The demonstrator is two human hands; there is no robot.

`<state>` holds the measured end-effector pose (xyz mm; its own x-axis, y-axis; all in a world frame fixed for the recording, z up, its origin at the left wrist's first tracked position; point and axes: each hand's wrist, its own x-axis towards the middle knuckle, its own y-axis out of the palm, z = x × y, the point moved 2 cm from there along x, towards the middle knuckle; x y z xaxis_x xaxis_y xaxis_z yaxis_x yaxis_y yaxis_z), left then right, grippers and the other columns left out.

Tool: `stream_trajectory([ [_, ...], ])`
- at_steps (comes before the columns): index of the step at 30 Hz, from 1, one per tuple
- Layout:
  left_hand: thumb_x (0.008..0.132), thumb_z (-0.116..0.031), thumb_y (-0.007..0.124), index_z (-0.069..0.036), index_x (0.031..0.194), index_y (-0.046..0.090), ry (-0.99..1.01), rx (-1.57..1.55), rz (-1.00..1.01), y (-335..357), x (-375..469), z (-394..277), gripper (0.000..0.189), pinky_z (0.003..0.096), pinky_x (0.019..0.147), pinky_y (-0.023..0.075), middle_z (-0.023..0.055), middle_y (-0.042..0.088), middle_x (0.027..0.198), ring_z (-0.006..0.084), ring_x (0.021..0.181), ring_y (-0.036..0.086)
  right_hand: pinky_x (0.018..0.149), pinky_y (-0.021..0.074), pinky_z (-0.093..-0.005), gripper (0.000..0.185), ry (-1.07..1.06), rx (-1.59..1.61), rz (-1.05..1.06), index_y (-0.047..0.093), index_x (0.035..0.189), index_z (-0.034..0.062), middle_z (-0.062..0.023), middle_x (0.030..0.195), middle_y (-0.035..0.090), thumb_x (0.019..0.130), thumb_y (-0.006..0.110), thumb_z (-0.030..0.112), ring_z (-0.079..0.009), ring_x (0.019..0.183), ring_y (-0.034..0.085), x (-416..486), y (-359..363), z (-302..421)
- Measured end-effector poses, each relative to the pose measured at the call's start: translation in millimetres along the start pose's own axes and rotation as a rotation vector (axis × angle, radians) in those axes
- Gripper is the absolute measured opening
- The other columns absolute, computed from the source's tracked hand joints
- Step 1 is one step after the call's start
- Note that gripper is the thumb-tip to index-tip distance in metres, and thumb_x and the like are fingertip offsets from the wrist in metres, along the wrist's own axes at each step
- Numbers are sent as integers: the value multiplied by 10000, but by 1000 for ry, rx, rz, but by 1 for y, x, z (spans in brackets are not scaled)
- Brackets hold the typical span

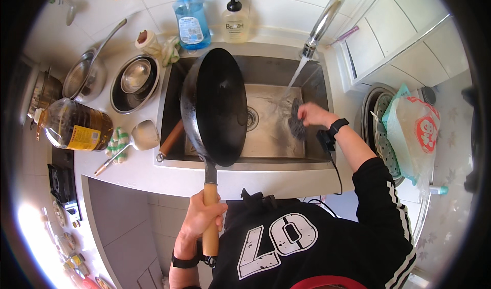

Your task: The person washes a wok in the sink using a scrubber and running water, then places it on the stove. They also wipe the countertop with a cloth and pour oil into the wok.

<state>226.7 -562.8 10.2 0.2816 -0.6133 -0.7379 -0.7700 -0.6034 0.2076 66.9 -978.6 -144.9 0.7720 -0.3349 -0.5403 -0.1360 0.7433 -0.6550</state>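
My left hand is closed round the wooden handle of a black wok, which is tilted on its side over the left part of the steel sink. In the right part of the sink, my right hand holds a grey scouring pad, slightly blurred. Water runs from the chrome faucet just behind that pad. A brown wooden handle with a metal ring leans at the sink's left side; its other end is hidden behind the wok.
Blue and clear pump bottles stand behind the sink. At left are metal bowls, a large oil bottle and a metal spatula. A plastic bag and a perforated tray lie right.
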Motion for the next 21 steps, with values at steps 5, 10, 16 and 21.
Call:
stream_trajectory([
  [5,751,-11,638,28,890,448,2,-17,16,1,1,2,239,271,396,461,68,517,613,133,429,514,809,497,-369,480,156,-184,53,614,1148,76,-134,1052,632,674,685,63,-275,965,599,-14,5,-13],
  [10,747,8,631,-4,867,439,17,-1,-6,6,0,0,227,251,371,419,40,479,577,106,401,471,688,501,-339,173,71,455,-440,648,916,-5,-108,787,660,773,594,75,-253,716,632,0,-68,-1],
  [16,745,-7,642,12,871,447,-7,-7,10,12,-2,-1,233,263,389,444,56,495,590,122,419,489,610,478,-338,192,-259,192,-779,608,749,-41,-132,661,615,818,533,122,-225,608,605,15,-109,36],
  [21,748,-20,646,23,877,449,-9,8,2,13,-4,5,239,268,401,456,61,502,598,126,431,498,596,461,-336,204,-133,385,-743,613,741,7,-129,666,604,830,519,164,-224,599,598,39,-140,52],
])
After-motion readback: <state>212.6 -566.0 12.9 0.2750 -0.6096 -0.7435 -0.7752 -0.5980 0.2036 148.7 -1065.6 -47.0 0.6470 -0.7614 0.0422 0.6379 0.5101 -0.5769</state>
